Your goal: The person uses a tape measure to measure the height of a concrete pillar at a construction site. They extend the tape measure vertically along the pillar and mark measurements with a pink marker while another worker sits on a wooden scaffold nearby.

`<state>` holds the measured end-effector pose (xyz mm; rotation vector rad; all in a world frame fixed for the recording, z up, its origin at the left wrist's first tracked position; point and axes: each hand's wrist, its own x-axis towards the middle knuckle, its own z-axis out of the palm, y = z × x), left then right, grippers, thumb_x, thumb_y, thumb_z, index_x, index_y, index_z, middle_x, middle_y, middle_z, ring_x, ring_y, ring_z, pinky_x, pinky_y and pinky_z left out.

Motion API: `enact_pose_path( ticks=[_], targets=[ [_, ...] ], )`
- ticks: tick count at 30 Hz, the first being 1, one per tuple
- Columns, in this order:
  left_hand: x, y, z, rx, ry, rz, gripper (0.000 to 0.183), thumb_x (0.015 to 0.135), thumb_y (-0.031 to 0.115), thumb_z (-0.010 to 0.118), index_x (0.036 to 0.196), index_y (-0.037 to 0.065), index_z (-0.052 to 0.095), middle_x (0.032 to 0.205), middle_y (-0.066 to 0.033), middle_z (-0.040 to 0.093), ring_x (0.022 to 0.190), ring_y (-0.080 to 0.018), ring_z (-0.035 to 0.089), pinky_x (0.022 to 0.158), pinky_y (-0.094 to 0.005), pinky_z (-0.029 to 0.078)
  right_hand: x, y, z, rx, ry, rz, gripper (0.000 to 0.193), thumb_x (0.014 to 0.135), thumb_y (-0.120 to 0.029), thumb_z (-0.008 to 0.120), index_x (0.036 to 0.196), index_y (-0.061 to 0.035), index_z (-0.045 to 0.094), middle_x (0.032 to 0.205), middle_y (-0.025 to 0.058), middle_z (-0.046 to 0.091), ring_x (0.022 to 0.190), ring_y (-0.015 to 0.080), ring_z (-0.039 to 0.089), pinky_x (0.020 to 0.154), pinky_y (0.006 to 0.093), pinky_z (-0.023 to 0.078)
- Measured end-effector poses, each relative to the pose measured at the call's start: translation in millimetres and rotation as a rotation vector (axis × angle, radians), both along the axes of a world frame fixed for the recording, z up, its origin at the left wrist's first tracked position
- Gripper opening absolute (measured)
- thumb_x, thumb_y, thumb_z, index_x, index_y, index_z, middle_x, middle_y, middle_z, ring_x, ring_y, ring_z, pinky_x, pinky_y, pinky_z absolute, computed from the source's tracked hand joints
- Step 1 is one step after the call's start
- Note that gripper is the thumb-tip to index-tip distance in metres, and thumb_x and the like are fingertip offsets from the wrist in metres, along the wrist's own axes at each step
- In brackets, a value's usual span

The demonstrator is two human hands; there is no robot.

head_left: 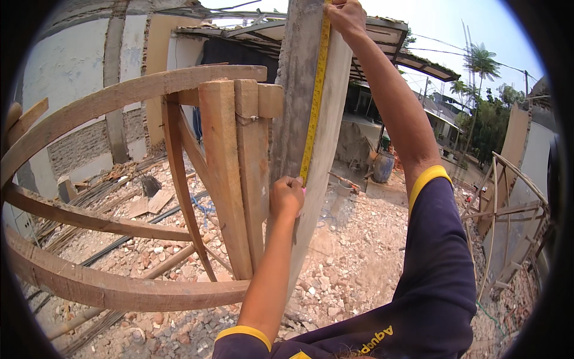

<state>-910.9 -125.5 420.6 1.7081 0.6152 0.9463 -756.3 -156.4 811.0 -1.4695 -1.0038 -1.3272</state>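
Observation:
A yellow tape measure blade (315, 102) runs up along the edge of a grey concrete column (299, 66). High on the column, my right hand (348, 18) is closed on the blade's upper end with the arm stretched up. Lower down, my left hand (286, 196) pinches the blade's lower end against the column, and a bit of pink shows beside its fingers. The tape's case cannot be made out. Just left of the column stand upright wooden boards (226, 173), part of a timber frame.
Curved timber rails (113, 99) of the frame reach out on the left. Broken brick rubble (335, 275) covers the ground. A blue drum (383, 166) and a bucket (345, 188) stand beyond the column. Wooden scaffolding (495, 212) is at the right.

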Motion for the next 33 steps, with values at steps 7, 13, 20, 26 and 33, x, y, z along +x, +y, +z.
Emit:
enact_pose_path(
  ticks=[7, 13, 20, 26, 33],
  targets=[
    [5.6, 5.7, -6.4, 0.055, -0.058, -0.010, 0.027, 0.085, 0.030, 0.067, 0.083, 0.003, 0.071, 0.075, -0.0182, 0.069, 0.070, -0.0317, 0.067, 0.068, -0.0406, 0.052, -28.7, -21.1, -57.5, -0.098, -0.083, -0.010, 0.030, 0.085, -0.028, 0.069, 0.098, -0.0011, 0.069, 0.090, 0.0113, 0.070, 0.081, 0.0207, 0.067, 0.075, 0.0344, 0.053],
    [9.0, 10.2, -12.2, 0.054, -0.085, -0.047, 0.027, 0.085, 0.030, 0.066, 0.085, 0.004, 0.072, 0.080, -0.0183, 0.069, 0.075, -0.0329, 0.068, 0.071, -0.0399, 0.052, -39.6, -37.5, -76.3, -0.168, 0.086, 0.129, 0.032, 0.078, -0.028, 0.073, 0.092, 0.0011, 0.071, 0.085, 0.0132, 0.070, 0.073, 0.0233, 0.067, 0.070, 0.0361, 0.054],
    [5.0, 5.5, -3.6, -0.048, 0.002, -0.021, 0.031, 0.085, 0.032, 0.064, 0.097, 0.005, 0.073, 0.091, -0.0146, 0.072, 0.086, -0.0261, 0.068, 0.079, -0.0363, 0.051, -40.4, -58.6, -99.1, -0.256, 0.205, 0.144, 0.040, 0.081, -0.034, 0.073, 0.098, 0.0021, 0.072, 0.080, 0.0117, 0.069, 0.068, 0.0177, 0.065, 0.067, 0.0317, 0.053],
    [11.5, 13.4, -7.0, 0.013, 0.024, -0.005, 0.029, 0.085, 0.031, 0.064, 0.095, 0.004, 0.072, 0.091, -0.0140, 0.072, 0.085, -0.0248, 0.068, 0.079, -0.0355, 0.051, -39.2, -55.0, -111.5, -0.275, 0.102, 0.079, 0.044, 0.080, -0.036, 0.074, 0.103, 0.0013, 0.068, 0.092, 0.0132, 0.067, 0.086, 0.0223, 0.066, 0.077, 0.0364, 0.053],
    [15.7, 17.8, -11.3, 0.025, -0.023, -0.041, 0.030, 0.086, 0.029, 0.065, 0.092, 0.001, 0.072, 0.086, -0.0133, 0.072, 0.081, -0.0220, 0.068, 0.075, -0.0339, 0.051, -39.9, -25.0, -164.5, -0.055, 0.003, 0.003, 0.080, 0.076, -0.044, 0.079, 0.130, 0.0025, 0.043, 0.119, 0.0187, 0.043, 0.109, 0.0269, 0.049, 0.090, 0.0380, 0.047]
  ],
)
